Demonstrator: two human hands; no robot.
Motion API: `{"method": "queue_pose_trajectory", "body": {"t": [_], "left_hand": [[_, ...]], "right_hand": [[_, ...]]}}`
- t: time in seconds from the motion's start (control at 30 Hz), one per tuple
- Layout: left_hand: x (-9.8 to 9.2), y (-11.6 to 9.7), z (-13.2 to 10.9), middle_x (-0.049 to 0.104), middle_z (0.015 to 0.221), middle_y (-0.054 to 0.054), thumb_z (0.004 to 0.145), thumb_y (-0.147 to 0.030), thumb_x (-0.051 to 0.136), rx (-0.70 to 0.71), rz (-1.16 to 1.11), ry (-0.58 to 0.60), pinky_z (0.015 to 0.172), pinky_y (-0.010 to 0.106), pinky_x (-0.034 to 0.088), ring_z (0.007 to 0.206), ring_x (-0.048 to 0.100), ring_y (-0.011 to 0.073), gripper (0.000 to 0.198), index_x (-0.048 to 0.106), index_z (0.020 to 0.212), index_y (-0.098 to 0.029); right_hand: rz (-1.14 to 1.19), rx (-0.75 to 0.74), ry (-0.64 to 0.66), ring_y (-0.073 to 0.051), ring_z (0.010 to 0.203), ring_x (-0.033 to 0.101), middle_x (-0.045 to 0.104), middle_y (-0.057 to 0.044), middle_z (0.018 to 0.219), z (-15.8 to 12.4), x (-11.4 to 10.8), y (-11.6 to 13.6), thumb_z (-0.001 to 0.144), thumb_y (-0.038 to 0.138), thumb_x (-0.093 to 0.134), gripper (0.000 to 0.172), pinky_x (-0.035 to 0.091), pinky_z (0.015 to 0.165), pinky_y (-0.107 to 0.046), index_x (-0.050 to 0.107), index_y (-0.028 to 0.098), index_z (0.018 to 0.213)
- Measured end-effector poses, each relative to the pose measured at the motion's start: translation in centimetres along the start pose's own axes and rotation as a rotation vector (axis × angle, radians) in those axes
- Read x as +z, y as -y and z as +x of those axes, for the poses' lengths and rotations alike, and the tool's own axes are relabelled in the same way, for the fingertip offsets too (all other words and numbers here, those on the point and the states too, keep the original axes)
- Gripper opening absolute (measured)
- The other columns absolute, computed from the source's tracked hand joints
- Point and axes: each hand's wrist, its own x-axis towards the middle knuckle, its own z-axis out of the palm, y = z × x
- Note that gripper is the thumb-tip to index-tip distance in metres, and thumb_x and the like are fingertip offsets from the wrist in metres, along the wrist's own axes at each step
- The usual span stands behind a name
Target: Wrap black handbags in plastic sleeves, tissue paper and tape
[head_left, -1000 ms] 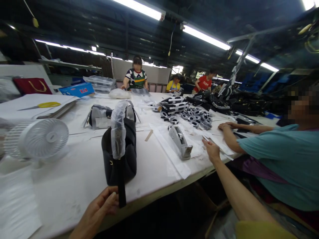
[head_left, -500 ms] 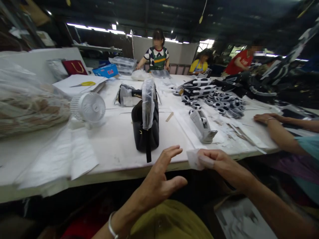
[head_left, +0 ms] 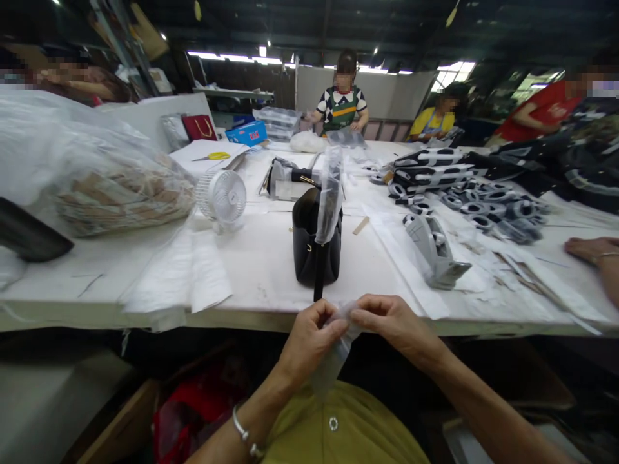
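Just in front of the table edge, my left hand (head_left: 309,345) and my right hand (head_left: 394,325) pinch the top of a small translucent plastic sheet (head_left: 338,357) between them. The sheet hangs down over my lap; whether it is a bag or a flat piece I cannot tell. Beyond my hands a black handbag (head_left: 304,238) stands upright on the table. Clear plastic wrap (head_left: 330,196) covers its raised handle, and a black strap (head_left: 319,274) hangs toward the table edge.
A tape dispenser (head_left: 435,251) stands right of the handbag, near piled black-and-white wrapped parts (head_left: 474,200). On the left are a white fan (head_left: 222,196), white sheets (head_left: 178,277) and a large plastic sack (head_left: 120,187). Behind lies another wrapped bag (head_left: 285,177). A co-worker's hand (head_left: 592,248) rests at right.
My left hand has gone from open to pinching the plastic sheet beside my right hand. The sheet now hangs lower, and the view has turned left.
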Motion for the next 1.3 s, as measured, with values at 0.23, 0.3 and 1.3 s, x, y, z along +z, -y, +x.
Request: {"method": "queue_pose_trajectory", "body": {"t": [0.23,0.3,1.3], "left_hand": [[-1.2,1.7,-0.3,0.043,0.061,-0.005,0.073,-0.052,0.074,-0.029,-0.019,-0.072,0.055,0.022,0.030,0.059,0.036,0.0090,0.042,0.050,0.068,-0.017],[-2.0,2.3,-0.5,0.044,0.059,-0.005,0.072,-0.052,0.074,-0.057,-0.016,-0.117,0.054,0.023,0.030,0.056,0.036,0.0090,0.043,0.049,0.065,-0.017],[-8.4,5.5,-2.7,0.055,0.056,-0.002,0.071,-0.053,0.073,-0.037,0.056,-0.315,0.055,0.023,0.035,0.055,0.044,0.0106,0.041,0.059,0.060,-0.016]], "right_hand": [[-0.035,-0.060,-0.147,-0.015,0.061,0.055,0.064,0.001,0.063,2.3,3.9,-1.4,0.072,0.043,0.075,0.027,0.044,0.060,-0.026,0.067,0.018,0.065],[-0.074,-0.075,-0.136,-0.014,0.061,0.055,0.063,0.001,0.063,2.9,4.0,-1.7,0.076,0.045,0.072,0.030,0.043,0.059,-0.026,0.067,0.018,0.065],[0.379,-0.033,-0.060,-0.016,0.065,0.067,0.072,-0.002,0.074,4.4,7.2,-1.3,0.069,0.048,0.082,0.035,0.055,0.069,-0.030,0.068,0.018,0.081]]}}
